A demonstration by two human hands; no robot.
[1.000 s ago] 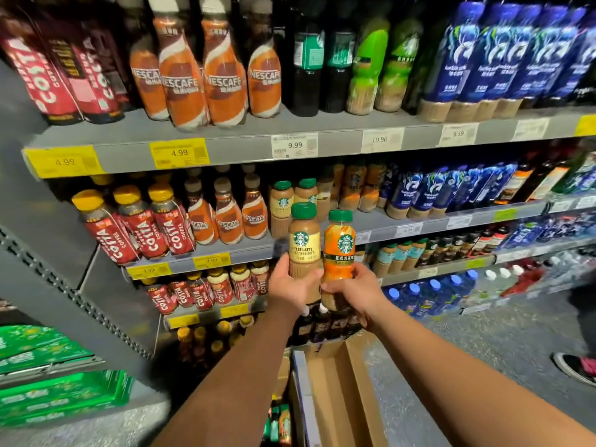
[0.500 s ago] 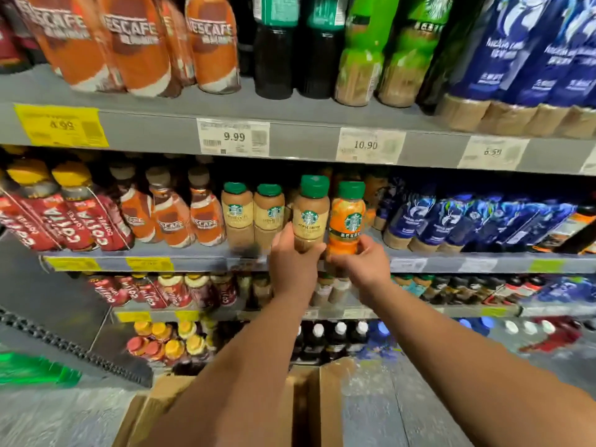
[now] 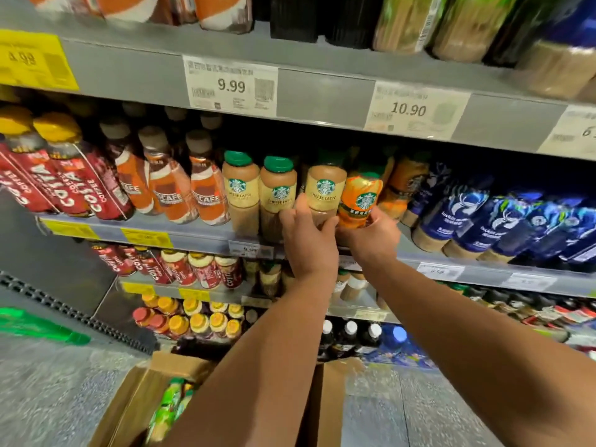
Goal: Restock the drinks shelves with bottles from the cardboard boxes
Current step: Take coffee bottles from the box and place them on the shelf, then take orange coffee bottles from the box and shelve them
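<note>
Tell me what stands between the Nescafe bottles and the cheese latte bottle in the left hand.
Two green-capped cheese latte bottles on the shelf, seen in the head view.

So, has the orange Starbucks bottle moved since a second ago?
Yes. The orange Starbucks bottle in the right hand has gone up and inward, from mostly below the shelf edge to just above it.
</note>
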